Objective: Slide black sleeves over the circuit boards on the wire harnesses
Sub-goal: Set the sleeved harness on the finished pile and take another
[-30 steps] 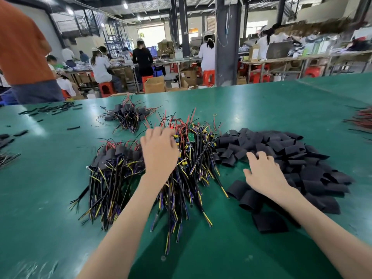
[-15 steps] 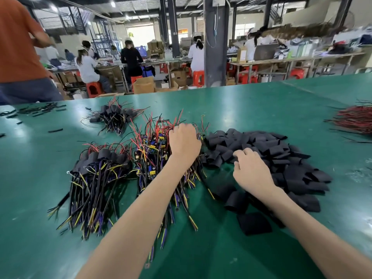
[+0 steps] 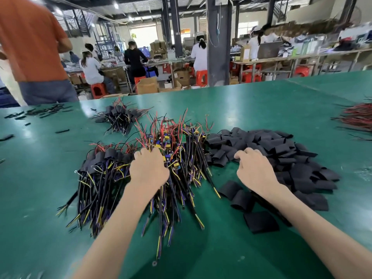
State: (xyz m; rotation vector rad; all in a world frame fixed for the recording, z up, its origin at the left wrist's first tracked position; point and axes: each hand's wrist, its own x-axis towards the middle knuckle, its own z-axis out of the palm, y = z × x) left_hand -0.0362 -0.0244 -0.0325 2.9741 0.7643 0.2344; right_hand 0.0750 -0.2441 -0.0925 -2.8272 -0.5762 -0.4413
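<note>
In the middle of the green table (image 3: 261, 105) lies a pile of wire harnesses (image 3: 181, 150) with bare circuit boards, red leads and black-yellow wires. My left hand (image 3: 149, 170) rests on its left side, fingers curled down into the wires and gripping a harness; the fingertips are partly hidden. To the right spreads a heap of flat black sleeves (image 3: 281, 150). Over its near left edge my right hand (image 3: 253, 170) curls its fingers round a sleeve. A pile of sleeved harnesses (image 3: 100, 170) lies left of my left hand.
A smaller bunch of sleeved harnesses (image 3: 118, 117) lies farther back. Red wires (image 3: 360, 117) sit at the right edge, short black pieces (image 3: 46, 111) at the far left. A person in an orange shirt (image 3: 30, 47) stands at the table's far left corner.
My left hand has moved left across the bare harness pile and toward me. My right hand stays on the sleeve heap with its fingers curled in more than a second ago.
</note>
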